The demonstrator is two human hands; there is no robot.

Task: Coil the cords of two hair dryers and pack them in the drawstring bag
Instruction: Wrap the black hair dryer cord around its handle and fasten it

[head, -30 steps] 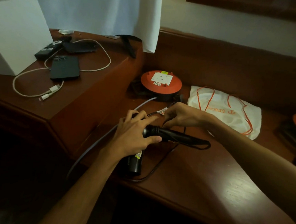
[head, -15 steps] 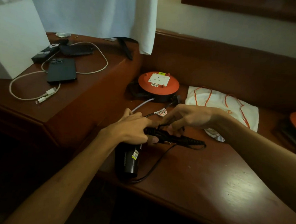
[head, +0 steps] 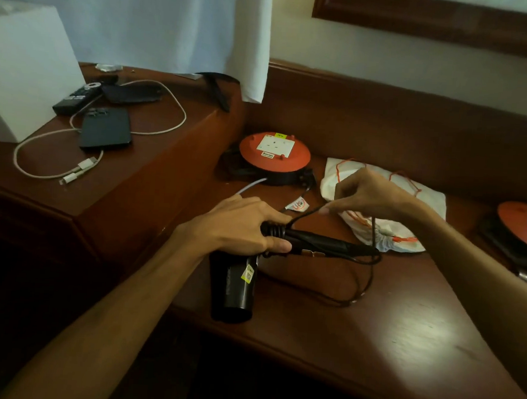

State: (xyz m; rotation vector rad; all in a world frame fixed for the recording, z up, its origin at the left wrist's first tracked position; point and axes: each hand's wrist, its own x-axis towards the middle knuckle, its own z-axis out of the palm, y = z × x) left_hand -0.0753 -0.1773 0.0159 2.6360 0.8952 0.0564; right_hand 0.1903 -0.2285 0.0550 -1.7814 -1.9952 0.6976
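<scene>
One black hair dryer (head: 235, 281) lies on the lower wooden bench (head: 370, 344), in front of the nearer orange cable reel (head: 274, 152), its barrel pointing toward the bench's front edge and its handle stretching to the right. The left hand (head: 242, 225) grips the dryer where handle meets body, fingers curled over several turns of black cord (head: 360, 285) already wound there. The right hand (head: 370, 195), raised to the right of the reel, pinches a stretch of that cord between thumb and fingertips; the remaining slack loops down onto the bench beside the handle's end. One white drawstring bag (head: 377, 234) with orange strings lies flat just right of the reel, partly behind the right hand. A second orange cable reel (head: 519, 227) sits well to the right of the first. On the raised ledge left of the reel rest one dark phone (head: 106, 128), one white charging cable (head: 168, 113) and one remote control (head: 77, 97).
</scene>
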